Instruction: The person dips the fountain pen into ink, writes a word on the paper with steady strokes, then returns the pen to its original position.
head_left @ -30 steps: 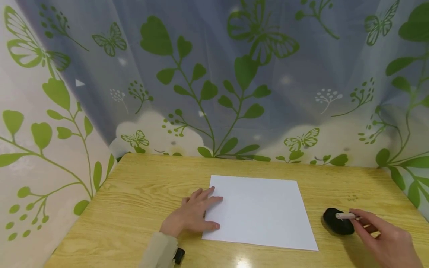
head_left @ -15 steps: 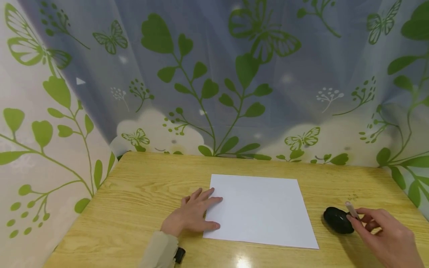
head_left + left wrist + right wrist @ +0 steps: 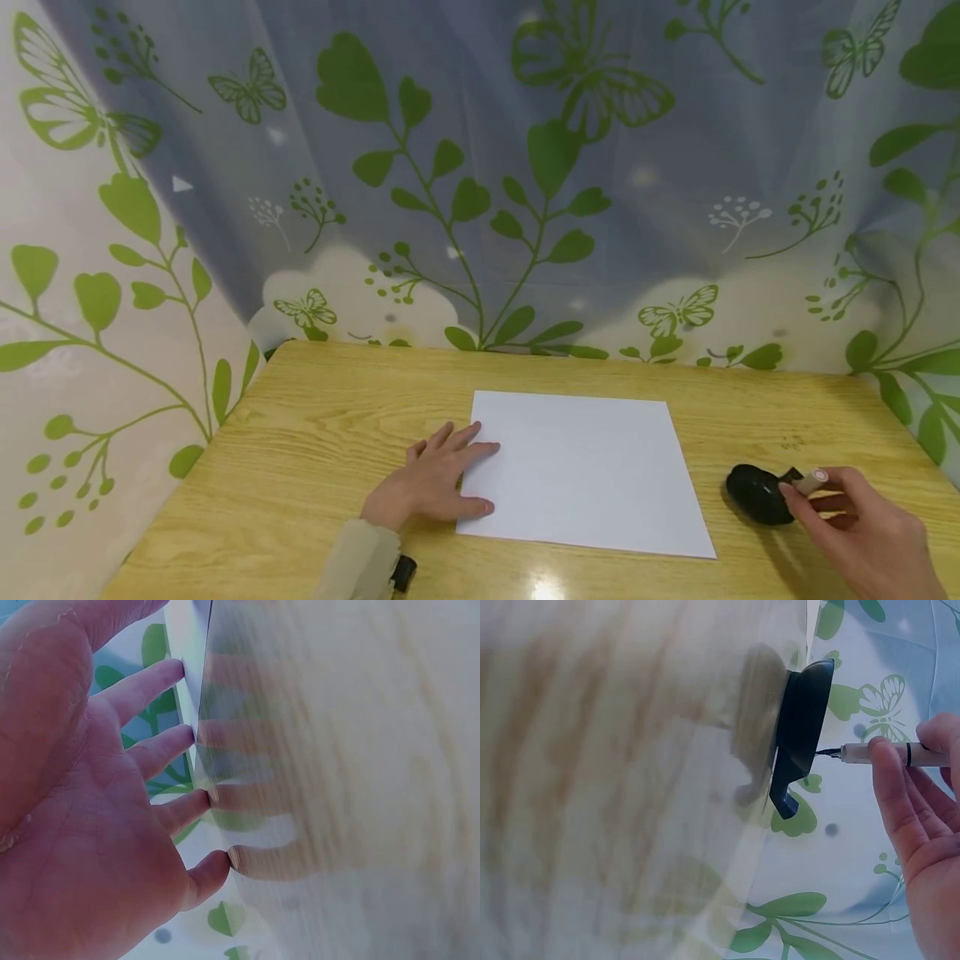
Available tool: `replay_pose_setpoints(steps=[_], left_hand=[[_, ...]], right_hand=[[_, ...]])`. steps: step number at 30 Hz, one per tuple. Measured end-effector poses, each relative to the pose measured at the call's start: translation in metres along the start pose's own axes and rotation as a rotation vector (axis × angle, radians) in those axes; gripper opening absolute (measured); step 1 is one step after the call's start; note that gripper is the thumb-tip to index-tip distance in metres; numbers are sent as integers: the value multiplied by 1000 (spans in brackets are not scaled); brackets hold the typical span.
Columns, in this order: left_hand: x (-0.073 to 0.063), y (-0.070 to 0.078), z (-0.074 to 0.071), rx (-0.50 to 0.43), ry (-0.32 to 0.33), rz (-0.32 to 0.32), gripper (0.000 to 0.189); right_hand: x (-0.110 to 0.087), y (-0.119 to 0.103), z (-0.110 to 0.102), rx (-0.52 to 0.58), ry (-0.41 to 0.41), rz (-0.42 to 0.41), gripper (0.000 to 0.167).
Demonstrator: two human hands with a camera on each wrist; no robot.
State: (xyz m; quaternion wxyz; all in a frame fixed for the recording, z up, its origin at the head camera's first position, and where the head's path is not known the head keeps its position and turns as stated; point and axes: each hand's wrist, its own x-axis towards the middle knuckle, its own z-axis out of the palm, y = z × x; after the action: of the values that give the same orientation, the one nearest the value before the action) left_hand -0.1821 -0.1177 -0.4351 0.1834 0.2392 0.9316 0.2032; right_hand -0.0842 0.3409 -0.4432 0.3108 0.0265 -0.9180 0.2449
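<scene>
A blank white sheet of paper (image 3: 585,475) lies on the wooden table. My left hand (image 3: 423,487), fingers spread, rests with its thumb and fingertips on the sheet's left edge. Right of the paper sits a glossy black ink dish (image 3: 756,495), oval with a bent lip on one side. My right hand (image 3: 870,525) pinches a pale-handled ink brush (image 3: 813,481) between thumb and fingers. In the right wrist view the brush's dark, narrow tip (image 3: 828,752) is right at the dish's upper face, its handle (image 3: 859,754) pointing away from the dish.
The yellow wooden table (image 3: 337,400) runs back to a blue and white curtain (image 3: 480,167) printed with green leaves and butterflies. A small black object (image 3: 402,573) shows beside the left sleeve (image 3: 356,558).
The brush's handle end has swung from pointing left over the dish, through upright, to tilting right. My right hand stays beside the dish, and my left hand keeps its place on the paper.
</scene>
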Motion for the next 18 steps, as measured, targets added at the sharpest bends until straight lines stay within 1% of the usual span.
replay_pose_setpoints(steps=[3,6,7,10,12,18], left_hand=[[0,-1,1,1,2,0,72],[0,-1,1,2,4,0,72],[0,0,1,0,3,0,72],[-1,2,0,-3,-1,-4,72],[-2,3,-1,-6,-5,-8,72],[-2,4,-1,-5,-14,-17,73]], right_hand=[[-2,0,1,13,17,-2,39],[-1,2,0,38,37,-33,37],[-1,2,0,31,46,-54,35],[0,3,-1,69,70,-77,32],[1,4,-3,78,83,-83,29],[-1,7,-4,73,91,-51,28]])
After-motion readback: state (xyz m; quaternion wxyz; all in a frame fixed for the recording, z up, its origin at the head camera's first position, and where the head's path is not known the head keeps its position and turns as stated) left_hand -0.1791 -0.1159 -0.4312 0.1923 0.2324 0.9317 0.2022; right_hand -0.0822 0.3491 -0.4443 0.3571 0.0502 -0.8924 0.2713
